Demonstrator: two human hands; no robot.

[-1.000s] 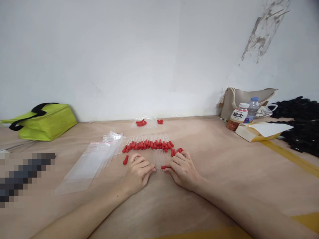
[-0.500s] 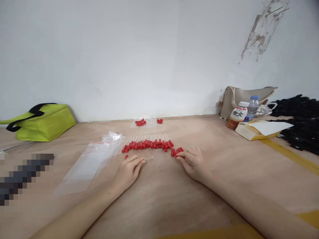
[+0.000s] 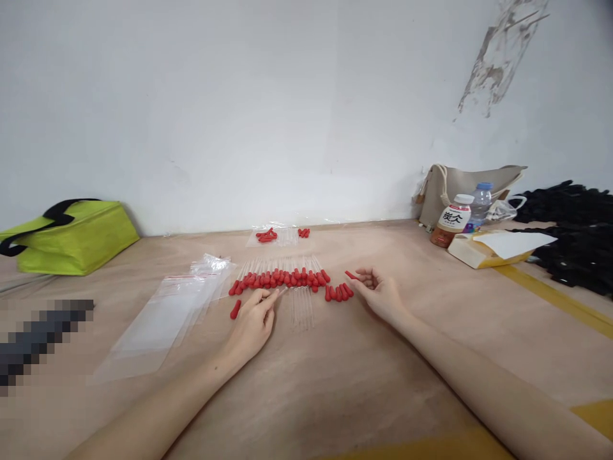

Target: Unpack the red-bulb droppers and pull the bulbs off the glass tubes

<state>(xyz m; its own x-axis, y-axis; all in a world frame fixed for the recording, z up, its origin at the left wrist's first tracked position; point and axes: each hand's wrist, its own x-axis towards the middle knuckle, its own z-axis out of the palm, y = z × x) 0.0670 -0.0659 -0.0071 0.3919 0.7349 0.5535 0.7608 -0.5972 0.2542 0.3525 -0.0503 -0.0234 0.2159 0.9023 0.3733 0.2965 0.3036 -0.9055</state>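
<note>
My left hand (image 3: 253,321) is closed round a clear dropper tube (image 3: 283,291), whose tip pokes out past the fingers. Pinched between the thumb and fingers of my right hand (image 3: 380,295) is a red rubber bulb (image 3: 352,275). Below it lies a short row of loose red bulbs (image 3: 339,293). Droppers with red bulbs (image 3: 280,278) stretch side by side across the middle, tubes pointing away from me. Several bare clear tubes (image 3: 301,310) lie between my hands. A single red bulb (image 3: 235,310) rests left of my left hand.
Clear zip bags (image 3: 153,319) lie fanned at the left, near a lime-green bag (image 3: 79,239). More red bulbs (image 3: 267,236) lie on plastic by the wall. Bottles (image 3: 453,220), a yellow-and-white box (image 3: 498,248) and a black pile (image 3: 569,236) stand at the right.
My right hand has lifted away from the loose bulb row with a red bulb in its fingers. My left hand has moved slightly, uncovering the single bulb beside it.
</note>
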